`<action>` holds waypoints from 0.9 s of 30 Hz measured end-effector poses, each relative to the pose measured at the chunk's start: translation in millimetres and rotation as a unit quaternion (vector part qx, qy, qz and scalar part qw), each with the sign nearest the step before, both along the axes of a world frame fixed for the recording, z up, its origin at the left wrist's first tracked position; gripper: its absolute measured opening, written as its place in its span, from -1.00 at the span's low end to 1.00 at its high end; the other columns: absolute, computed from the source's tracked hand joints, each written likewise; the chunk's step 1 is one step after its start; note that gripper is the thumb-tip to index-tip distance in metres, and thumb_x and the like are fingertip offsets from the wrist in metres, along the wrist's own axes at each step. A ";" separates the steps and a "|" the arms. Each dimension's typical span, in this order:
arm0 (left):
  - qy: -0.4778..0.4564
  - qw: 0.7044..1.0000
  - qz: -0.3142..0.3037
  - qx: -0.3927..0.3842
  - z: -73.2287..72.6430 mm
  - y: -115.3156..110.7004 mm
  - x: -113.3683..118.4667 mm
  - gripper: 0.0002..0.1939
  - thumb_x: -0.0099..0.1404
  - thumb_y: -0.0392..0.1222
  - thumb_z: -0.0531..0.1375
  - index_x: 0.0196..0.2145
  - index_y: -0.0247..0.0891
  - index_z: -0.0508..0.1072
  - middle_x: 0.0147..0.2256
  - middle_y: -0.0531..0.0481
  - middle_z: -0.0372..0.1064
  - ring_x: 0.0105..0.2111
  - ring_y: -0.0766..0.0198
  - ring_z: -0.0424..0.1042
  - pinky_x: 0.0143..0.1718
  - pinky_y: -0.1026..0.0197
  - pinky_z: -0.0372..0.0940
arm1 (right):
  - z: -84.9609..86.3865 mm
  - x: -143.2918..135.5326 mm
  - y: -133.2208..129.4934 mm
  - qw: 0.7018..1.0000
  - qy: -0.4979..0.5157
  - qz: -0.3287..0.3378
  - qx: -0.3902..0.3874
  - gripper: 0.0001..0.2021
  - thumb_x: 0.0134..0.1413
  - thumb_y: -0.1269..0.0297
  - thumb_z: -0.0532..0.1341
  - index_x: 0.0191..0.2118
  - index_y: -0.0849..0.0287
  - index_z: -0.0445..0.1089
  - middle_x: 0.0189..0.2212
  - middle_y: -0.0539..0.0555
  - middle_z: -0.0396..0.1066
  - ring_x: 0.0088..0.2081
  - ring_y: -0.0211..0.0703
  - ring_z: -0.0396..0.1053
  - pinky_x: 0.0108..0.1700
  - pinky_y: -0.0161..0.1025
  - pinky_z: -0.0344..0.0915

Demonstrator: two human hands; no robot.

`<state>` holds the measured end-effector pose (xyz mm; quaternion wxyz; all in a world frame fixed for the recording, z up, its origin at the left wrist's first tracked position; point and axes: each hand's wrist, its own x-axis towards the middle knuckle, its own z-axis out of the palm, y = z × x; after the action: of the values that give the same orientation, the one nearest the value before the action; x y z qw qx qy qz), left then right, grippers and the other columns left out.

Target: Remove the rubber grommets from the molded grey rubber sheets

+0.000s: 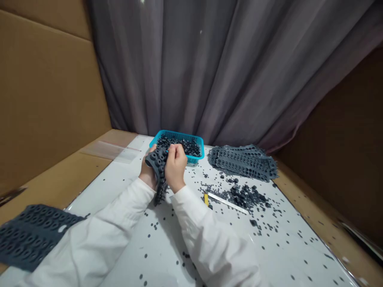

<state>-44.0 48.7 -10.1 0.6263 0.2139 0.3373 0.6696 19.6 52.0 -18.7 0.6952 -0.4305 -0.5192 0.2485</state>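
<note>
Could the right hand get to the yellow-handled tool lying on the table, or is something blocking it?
Probably yes. The right hand is busy gripping the rubber sheet, but the yellow-handled tool lies uncovered just beside that forearm.

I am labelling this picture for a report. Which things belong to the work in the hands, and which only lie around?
In use:
- rubber sheet, held by left hand and right hand
- blue basket of small pieces

Lying about:
- stack of sheets
- sheets at left edge
- yellow-tipped tool
- loose pieces
</note>
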 end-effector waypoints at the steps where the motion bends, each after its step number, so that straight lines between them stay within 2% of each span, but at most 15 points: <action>1: 0.010 1.000 0.001 0.015 2.5 -0.5 -1.2 -0.71 0.21 -0.12 0.09 -0.60 -0.29 0.36 -0.65 0.04 0.32 -0.64 0.34 0.28 -0.58 0.32 0.22 | 2.9 5.9 -1.6 0.998 0.033 0.050 -0.003 -0.77 0.13 0.20 0.01 -0.50 0.14 0.16 -0.59 -0.07 0.15 -0.51 -0.28 0.13 -0.42 -0.32 0.08; 3: 0.050 0.997 -0.002 0.056 8.1 -3.2 -2.3 -0.73 0.17 -0.11 0.16 -0.60 -0.30 0.37 -0.67 0.08 0.27 -0.67 0.38 0.22 -0.63 0.35 0.16 | 10.1 23.8 -6.9 0.983 0.114 0.144 -0.027 -0.81 0.09 0.19 0.06 -0.45 0.16 0.22 -0.57 -0.07 0.18 -0.53 -0.32 0.12 -0.45 -0.34 0.10; 5: 0.130 0.985 -0.011 0.115 13.8 -7.9 -2.9 -0.70 0.14 -0.07 0.20 -0.63 -0.30 0.36 -0.69 0.11 0.20 -0.69 0.41 0.14 -0.66 0.36 0.09 | 19.0 45.4 -15.3 0.962 0.168 0.207 -0.058 -0.86 0.04 0.20 0.12 -0.37 0.17 0.27 -0.51 -0.05 0.25 -0.54 -0.35 0.12 -0.45 -0.35 0.12; 7: 0.237 0.954 -0.017 0.181 19.1 -13.8 -4.1 -0.65 0.16 -0.03 0.18 -0.66 -0.29 0.33 -0.69 0.13 0.15 -0.68 0.42 0.10 -0.64 0.35 0.06 | 27.4 65.1 -26.4 0.951 0.184 0.235 -0.080 -0.91 -0.04 0.30 0.16 -0.35 0.16 0.28 -0.46 -0.04 0.29 -0.52 -0.36 0.16 -0.42 -0.35 0.14; 9: 0.333 0.912 -0.017 0.239 22.9 -19.9 -5.4 -0.62 0.21 -0.04 0.12 -0.67 -0.29 0.31 -0.67 0.12 0.14 -0.64 0.40 0.11 -0.60 0.34 0.06 | 33.6 79.4 -39.3 0.949 0.169 0.249 -0.091 -0.94 -0.09 0.40 0.13 -0.39 0.16 0.28 -0.51 -0.06 0.25 -0.52 -0.35 0.14 -0.42 -0.35 0.12; 11: 0.395 0.876 -0.021 0.278 24.8 -25.9 -5.9 -0.62 0.25 -0.08 0.08 -0.66 -0.29 0.32 -0.66 0.11 0.16 -0.61 0.38 0.13 -0.56 0.32 0.06 | 37.8 87.6 -52.7 0.959 0.106 0.246 -0.094 -0.91 -0.08 0.44 0.05 -0.45 0.17 0.27 -0.58 -0.08 0.16 -0.53 -0.34 0.10 -0.43 -0.34 0.08; 13: 0.428 0.851 -0.030 0.303 25.4 -32.0 -5.3 -0.65 0.23 -0.12 0.10 -0.67 -0.28 0.32 -0.67 0.11 0.16 -0.61 0.36 0.13 -0.55 0.31 0.05 | 41.2 90.6 -65.2 0.971 -0.021 0.221 -0.087 -0.88 -0.02 0.41 0.02 -0.47 0.19 0.26 -0.58 -0.06 0.14 -0.51 -0.31 0.09 -0.42 -0.32 0.06; 16: 0.444 0.836 -0.052 0.319 25.3 -40.6 -3.1 -0.71 0.14 -0.19 0.20 -0.69 -0.27 0.37 -0.69 0.11 0.14 -0.62 0.35 0.10 -0.54 0.30 0.02 | 45.7 90.7 -78.5 0.954 -0.238 0.172 -0.054 -0.85 0.05 0.27 0.12 -0.48 0.19 0.23 -0.53 -0.04 0.17 -0.46 -0.28 0.11 -0.39 -0.31 0.05; 18: 0.436 0.839 -0.073 0.317 25.4 -44.5 -1.8 -0.77 0.08 -0.24 0.25 -0.69 -0.26 0.42 -0.69 0.10 0.16 -0.62 0.34 0.09 -0.53 0.30 0.01 | 46.6 90.8 -82.0 0.930 -0.324 0.169 -0.036 -0.79 0.06 0.21 0.15 -0.50 0.19 0.20 -0.54 -0.04 0.18 -0.47 -0.28 0.10 -0.40 -0.31 0.03; 21: 0.415 0.854 -0.127 0.288 25.0 -46.3 0.2 -0.79 0.02 -0.27 0.28 -0.71 -0.26 0.42 -0.69 0.08 0.20 -0.62 0.33 0.09 -0.55 0.31 0.01 | 42.5 92.1 -80.0 0.909 -0.351 0.222 -0.026 -0.76 0.14 0.24 0.07 -0.52 0.18 0.22 -0.58 -0.05 0.19 -0.51 -0.29 0.09 -0.43 -0.32 0.03; 24: 0.359 0.886 -0.178 0.231 23.1 -45.8 4.7 -0.70 0.03 -0.18 0.28 -0.75 -0.28 0.35 -0.71 0.09 0.15 -0.63 0.35 0.07 -0.58 0.32 -0.01 | 32.5 90.7 -73.7 0.920 -0.258 0.292 -0.035 -0.72 0.17 0.25 0.03 -0.54 0.19 0.24 -0.61 -0.06 0.15 -0.51 -0.30 0.08 -0.43 -0.33 0.06; 27: 0.234 0.946 -0.172 0.146 19.3 -47.1 14.0 -0.64 0.02 -0.04 0.28 -0.73 -0.28 0.28 -0.72 0.14 0.09 -0.67 0.41 0.03 -0.65 0.35 -0.03 | 19.7 81.5 -67.5 0.944 -0.074 0.316 -0.060 -0.71 0.13 0.19 0.07 -0.55 0.20 0.25 -0.60 -0.05 0.15 -0.51 -0.30 0.12 -0.42 -0.34 0.10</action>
<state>-30.0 1.6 9.2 0.5976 0.5081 0.3311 0.5245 101.2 -15.5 0.9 0.5130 -0.3023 -0.6631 0.4536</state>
